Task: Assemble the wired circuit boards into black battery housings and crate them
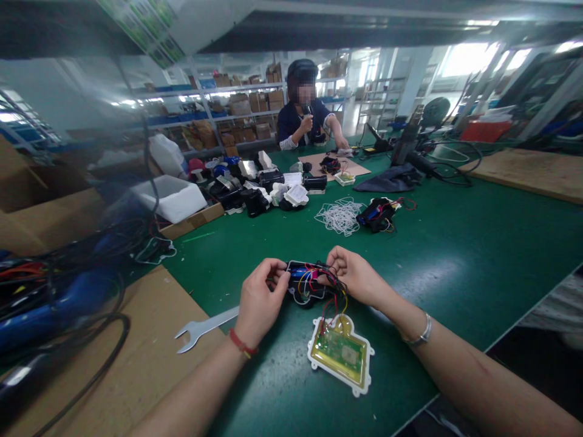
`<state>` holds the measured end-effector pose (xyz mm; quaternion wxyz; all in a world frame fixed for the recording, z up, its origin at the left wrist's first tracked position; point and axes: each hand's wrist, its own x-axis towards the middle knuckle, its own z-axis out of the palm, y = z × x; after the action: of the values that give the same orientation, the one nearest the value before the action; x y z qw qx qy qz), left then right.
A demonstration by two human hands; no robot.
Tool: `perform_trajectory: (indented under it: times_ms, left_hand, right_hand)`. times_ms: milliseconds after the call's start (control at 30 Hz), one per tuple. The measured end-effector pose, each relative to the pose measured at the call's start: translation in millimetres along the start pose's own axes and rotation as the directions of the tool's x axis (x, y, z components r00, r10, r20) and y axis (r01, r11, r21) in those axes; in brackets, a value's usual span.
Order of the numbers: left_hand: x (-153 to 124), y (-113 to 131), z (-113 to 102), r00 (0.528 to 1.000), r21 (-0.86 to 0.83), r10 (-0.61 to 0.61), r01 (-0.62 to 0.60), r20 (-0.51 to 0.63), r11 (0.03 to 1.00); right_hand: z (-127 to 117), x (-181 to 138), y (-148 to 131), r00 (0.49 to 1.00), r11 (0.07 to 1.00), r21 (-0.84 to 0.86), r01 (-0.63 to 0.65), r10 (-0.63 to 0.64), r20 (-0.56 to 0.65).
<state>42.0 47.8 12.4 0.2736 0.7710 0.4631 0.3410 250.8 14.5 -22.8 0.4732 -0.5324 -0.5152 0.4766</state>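
Note:
My left hand (263, 292) grips the left end of an open black plastic housing (304, 298), thumb and fingers pinched at its rim. A blue cylindrical battery (301, 274) lies inside it, and a thin white sealing cord (298, 300) follows the edge. At the right end, my right hand (348, 274) is closed around the housing's edge beside the wires; its exact fingertip contact is partly hidden. Red, yellow and black wires (337, 291) run from the housing down to a white-framed cover (368, 370), which holds a green circuit board under yellowish clear potting.
An open-end wrench (200, 331) lies left of my hands, partly on cardboard (150, 340). Ahead are a tangle of white cords (340, 216), another wired black housing (378, 215) and a pile of black and white parts (259, 188). A co-worker (304, 115) sits across the green table (460, 243).

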Motion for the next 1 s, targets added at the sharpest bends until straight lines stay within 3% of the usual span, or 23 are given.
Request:
perform_trajectory:
  times_ms: [100, 200, 300, 400, 533, 833, 1000]
  left_hand:
    - [0.5, -1.9, 0.0, 1.000, 0.074, 0.017, -0.017, 0.001, 0.997]
    - [3.8, -0.7, -0.6, 0.991, 0.179, 0.135, -0.131, -0.013, 0.975]
    - [10.5, 5.6, 1.1, 0.947, 0.255, 0.320, -0.315, 0.022, 0.914]
    - [18.9, 12.8, 4.8, 0.903, 0.294, 0.408, -0.429, 0.134, 0.854]
    - [27.3, 15.0, 7.3, 0.886, 0.312, 0.407, -0.460, 0.223, 0.831]
    - [24.8, -1.9, 3.8, 0.822, 0.371, 0.521, -0.570, 0.232, 0.734]
    - [25.2, -7.2, 5.3, 0.796, 0.393, 0.573, -0.599, 0.196, 0.698]
  right_hand:
    - [0.6, 0.9, 2.7, 1.000, 1.000, -0.001, 0.023, -0.023, -0.005]
    - [1.9, 2.6, 3.4, 1.000, 0.999, 0.051, 0.011, -0.010, -0.009]
    - [3.3, 4.2, 2.5, 1.000, 0.994, 0.111, 0.003, -0.002, -0.010]
    - [4.2, 4.7, 0.9, 1.000, 0.986, 0.169, 0.006, -0.004, -0.010]
    - [4.4, 4.6, -0.4, 1.000, 0.974, 0.225, -0.009, 0.012, -0.012]
    - [4.0, 5.3, 0.1, 0.999, 0.985, 0.175, 0.008, -0.001, -0.043]
    - [4.6, 3.9, -1.0, 0.995, 0.998, 0.050, 0.049, -0.044, -0.093]
